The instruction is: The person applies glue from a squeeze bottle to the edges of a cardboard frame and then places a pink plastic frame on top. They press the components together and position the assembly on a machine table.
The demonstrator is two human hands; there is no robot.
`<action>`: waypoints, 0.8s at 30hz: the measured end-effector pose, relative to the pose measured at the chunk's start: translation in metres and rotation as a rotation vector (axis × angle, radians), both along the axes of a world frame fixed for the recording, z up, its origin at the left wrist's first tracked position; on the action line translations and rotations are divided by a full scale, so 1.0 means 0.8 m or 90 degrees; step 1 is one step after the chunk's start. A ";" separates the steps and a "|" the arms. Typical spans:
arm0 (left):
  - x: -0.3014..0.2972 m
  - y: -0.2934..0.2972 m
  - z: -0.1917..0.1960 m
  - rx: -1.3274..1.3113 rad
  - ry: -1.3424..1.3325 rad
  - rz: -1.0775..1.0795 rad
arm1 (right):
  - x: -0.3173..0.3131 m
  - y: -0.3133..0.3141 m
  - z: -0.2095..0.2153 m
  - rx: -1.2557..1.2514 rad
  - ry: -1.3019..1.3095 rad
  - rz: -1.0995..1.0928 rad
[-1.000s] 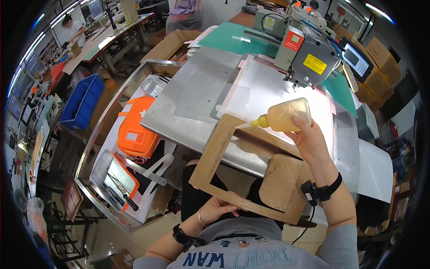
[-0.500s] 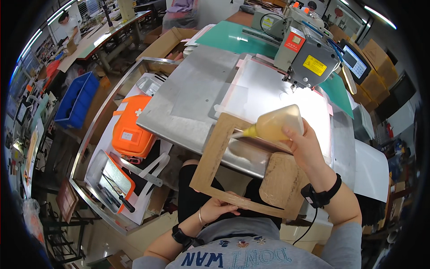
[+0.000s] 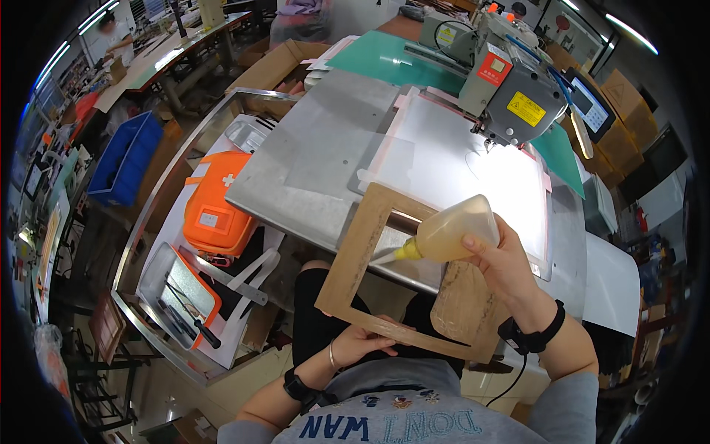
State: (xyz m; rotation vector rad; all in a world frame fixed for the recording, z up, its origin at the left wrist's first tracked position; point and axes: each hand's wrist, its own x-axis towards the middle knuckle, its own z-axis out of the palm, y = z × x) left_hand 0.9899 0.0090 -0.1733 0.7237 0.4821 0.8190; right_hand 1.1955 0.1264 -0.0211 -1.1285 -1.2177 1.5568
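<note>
My right hand (image 3: 505, 264) is closed round a translucent squeeze bottle (image 3: 456, 229) with yellowish liquid inside. The bottle is tilted, its yellow cap and pale nozzle pointing down and left to the inner edge of a brown frame (image 3: 349, 263); whether the tip touches it cannot be made out. My left hand (image 3: 361, 346) grips the lower bar of that frame, thumb on top and the other fingers partly hidden beneath. The frame is flat and board-like, with a rounded brown panel (image 3: 466, 303) at its right side. It lies over my lap, against the metal table's near edge.
Ahead stands an industrial sewing machine (image 3: 510, 103) over a metal table (image 3: 296, 170) with a white sheet (image 3: 429, 140) on it. At left, a metal-rimmed side tray (image 3: 140, 255) holds an orange bag (image 3: 220, 214), an orange-rimmed tool box (image 3: 211, 292) and a metal ruler (image 3: 248, 288).
My right hand has lowered and tilted the bottle more steeply, so its nozzle has moved down along the frame's left bar. My left hand and the frame have barely moved.
</note>
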 end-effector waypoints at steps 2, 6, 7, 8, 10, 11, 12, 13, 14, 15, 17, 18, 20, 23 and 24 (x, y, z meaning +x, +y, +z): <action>0.000 -0.001 0.000 -0.003 0.002 -0.004 | -0.001 0.009 0.005 -0.001 0.033 -0.067; -0.001 0.001 0.006 0.009 0.017 -0.012 | 0.003 0.015 0.003 -0.013 0.052 -0.094; -0.001 0.002 0.005 0.017 0.024 -0.015 | 0.001 0.008 -0.001 -0.009 0.024 -0.073; -0.001 0.002 0.005 0.022 0.026 -0.016 | -0.002 -0.005 -0.007 -0.006 -0.004 -0.051; -0.001 0.002 0.003 0.034 0.031 -0.018 | -0.008 -0.019 -0.010 -0.011 -0.026 -0.021; -0.002 0.002 0.001 0.033 0.029 -0.016 | -0.011 -0.024 -0.008 -0.019 -0.021 -0.013; -0.002 0.002 -0.002 0.031 0.027 -0.015 | -0.014 -0.026 -0.006 -0.027 -0.017 -0.006; -0.001 0.001 -0.003 0.030 0.025 -0.013 | -0.013 -0.020 -0.005 -0.024 0.010 -0.026; -0.001 0.000 -0.002 0.027 0.019 -0.015 | -0.009 -0.008 -0.002 -0.022 0.037 -0.047; -0.001 0.001 -0.001 0.025 0.013 -0.017 | -0.007 -0.001 0.000 -0.019 0.063 -0.067; -0.002 0.003 0.000 0.024 0.009 -0.020 | -0.008 0.001 -0.006 -0.006 0.055 -0.076; -0.002 0.003 0.001 0.024 0.010 -0.022 | -0.009 -0.001 -0.009 0.001 0.052 -0.080; -0.001 0.003 0.000 0.020 0.001 -0.026 | -0.019 -0.030 -0.012 -0.002 -0.060 -0.025; 0.000 0.002 -0.008 0.019 -0.012 -0.023 | -0.029 -0.040 -0.010 0.013 -0.082 0.006; 0.001 0.002 -0.011 0.027 -0.010 -0.022 | -0.030 -0.039 -0.009 0.022 -0.064 0.007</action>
